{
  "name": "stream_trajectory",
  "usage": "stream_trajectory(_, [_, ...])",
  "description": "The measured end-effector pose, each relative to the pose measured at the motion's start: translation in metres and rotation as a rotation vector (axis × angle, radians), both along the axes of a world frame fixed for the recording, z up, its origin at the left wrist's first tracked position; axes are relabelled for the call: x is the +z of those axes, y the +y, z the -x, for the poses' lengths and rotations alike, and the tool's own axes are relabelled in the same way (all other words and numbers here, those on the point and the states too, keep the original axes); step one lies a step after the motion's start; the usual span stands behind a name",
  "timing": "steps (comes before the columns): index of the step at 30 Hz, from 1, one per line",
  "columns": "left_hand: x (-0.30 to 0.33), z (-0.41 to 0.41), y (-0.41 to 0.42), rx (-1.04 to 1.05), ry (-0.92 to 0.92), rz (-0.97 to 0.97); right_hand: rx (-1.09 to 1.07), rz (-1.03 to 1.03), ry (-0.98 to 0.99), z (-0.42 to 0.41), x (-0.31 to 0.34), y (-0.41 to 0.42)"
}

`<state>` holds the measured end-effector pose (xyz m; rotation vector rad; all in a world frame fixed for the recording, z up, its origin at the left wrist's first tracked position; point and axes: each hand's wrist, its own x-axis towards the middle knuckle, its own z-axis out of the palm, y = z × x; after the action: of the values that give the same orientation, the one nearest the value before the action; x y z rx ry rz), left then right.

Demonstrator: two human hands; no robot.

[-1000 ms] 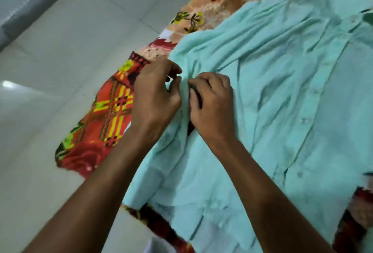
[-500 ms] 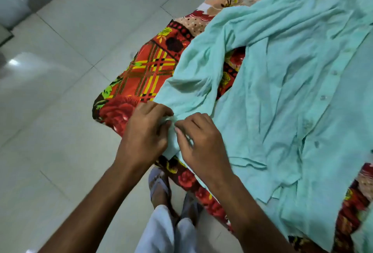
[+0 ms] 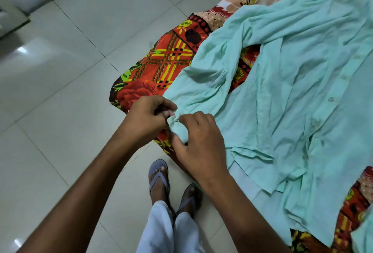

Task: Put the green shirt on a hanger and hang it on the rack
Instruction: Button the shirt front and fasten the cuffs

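Fingers of left hand (image 3: 148, 116) and right hand (image 3: 198, 141) curled, pinching green shirt (image 3: 282, 101) cuff between them

A bright bedsheet (image 3: 167, 64) with red flowers and yellow checks covers my bed. My feet in grey sandals (image 3: 158, 176) stand on the shiny white floor tiles (image 3: 60, 95). Maybe a wall edge (image 3: 12, 18) sits far left.

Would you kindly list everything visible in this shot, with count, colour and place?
green shirt: one, mint green, spread over the bedsheet, sleeve cuff at the hands
bedsheet: one, red and orange floral check, under the shirt
floor tiles: many, pale grey, left side
sandals: two, blue-grey, on the feet below
trousers: one pair, white, bottom centre
left hand: pinches the cuff
right hand: grips the cuff
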<state>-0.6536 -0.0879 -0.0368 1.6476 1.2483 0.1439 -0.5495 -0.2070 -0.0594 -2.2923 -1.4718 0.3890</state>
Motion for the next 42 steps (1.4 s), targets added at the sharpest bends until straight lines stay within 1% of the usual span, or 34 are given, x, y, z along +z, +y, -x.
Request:
stream_trajectory(3, [0.003,0.002,-0.001,0.091,-0.086,0.146,-0.038,-0.027,0.060,0.001,0.001,0.000])
stream_trajectory(5, [0.005,0.005,-0.003,0.119,-0.121,0.185,-0.063,-0.021,0.129,0.001,0.002,-0.001])
stream_trajectory(8, [0.005,0.004,-0.008,0.093,-0.069,0.109,-0.095,-0.021,0.198,0.001,0.004,0.000])
stream_trajectory(12, [0.003,0.001,-0.011,0.094,-0.056,0.033,-0.106,-0.014,0.131,0.005,0.004,0.001])
stream_trajectory(14, [0.001,0.000,-0.015,0.077,-0.036,-0.044,-0.134,-0.008,0.116,0.007,0.005,0.003])
stream_trajectory(16, [-0.003,0.001,-0.019,0.062,0.008,-0.166,-0.173,0.002,0.138,0.009,0.005,0.005])
stream_trajectory(18, [-0.007,0.002,-0.023,0.031,0.078,-0.290,-0.268,-0.039,0.228,0.010,0.005,0.008])
stream_trajectory(20, [-0.009,0.003,-0.027,-0.018,0.142,-0.376,-0.386,-0.122,0.397,0.007,0.005,0.010])
stream_trajectory(22, [-0.011,0.001,-0.030,-0.047,0.179,-0.423,-0.443,-0.154,0.540,0.004,0.005,0.010])
stream_trajectory(23, [-0.012,0.000,-0.031,-0.049,0.183,-0.427,-0.439,-0.148,0.569,0.002,0.006,0.009])
stream_trajectory(25, [-0.012,-0.002,-0.032,-0.031,0.165,-0.399,-0.403,-0.127,0.577,0.001,0.006,0.007])
stream_trajectory(29, [-0.011,-0.002,-0.035,0.079,0.058,-0.261,-0.378,-0.099,0.588,0.003,0.005,0.006])
stream_trajectory(34, [-0.010,-0.001,-0.042,0.128,0.014,-0.228,-0.348,-0.101,0.616,0.002,0.006,0.000])
stream_trajectory(39, [-0.011,-0.002,-0.044,0.174,0.004,-0.212,-0.302,-0.110,0.778,-0.008,0.008,-0.004])
stream_trajectory(41, [-0.011,-0.003,-0.044,0.181,-0.004,-0.186,-0.321,-0.079,0.852,-0.014,0.009,-0.003])
stream_trajectory(42, [-0.011,-0.003,-0.045,0.182,-0.011,-0.168,-0.320,-0.061,0.857,-0.016,0.009,-0.003])
